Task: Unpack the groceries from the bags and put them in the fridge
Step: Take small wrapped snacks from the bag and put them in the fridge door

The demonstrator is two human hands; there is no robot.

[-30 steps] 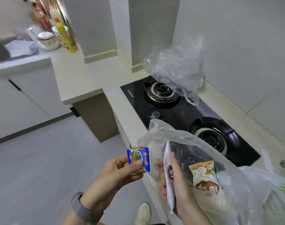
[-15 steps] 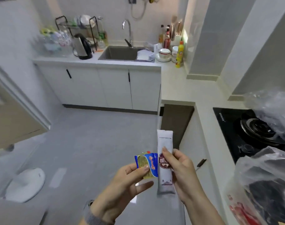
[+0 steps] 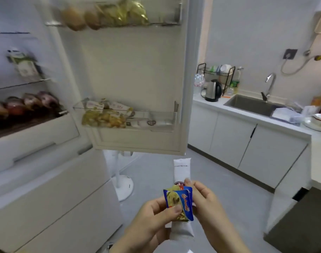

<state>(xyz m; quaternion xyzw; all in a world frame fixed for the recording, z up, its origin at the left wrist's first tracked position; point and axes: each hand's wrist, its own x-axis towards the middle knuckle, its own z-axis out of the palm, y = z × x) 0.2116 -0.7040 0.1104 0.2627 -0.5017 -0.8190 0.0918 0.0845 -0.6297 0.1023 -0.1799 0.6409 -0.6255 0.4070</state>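
- Holding two snacks low in front of the open fridge: a small blue-and-gold foil packet (image 3: 178, 204) pinched by the left hand (image 3: 154, 221), overlapping a long white stick sachet (image 3: 181, 172) that the right hand (image 3: 205, 205) grips mid-length.
- Sachet stands upright, long axis pointing up toward the white fridge door (image 3: 137, 73).
- Clear lower door shelf (image 3: 156, 117) lies up and left of both hands, left hand a bit nearer, I'd say.
- Shelf's left half is full of yellow packs; right half looks freer.
- Nothing blocks the reach; sink counter (image 3: 247, 115) sits well off right.
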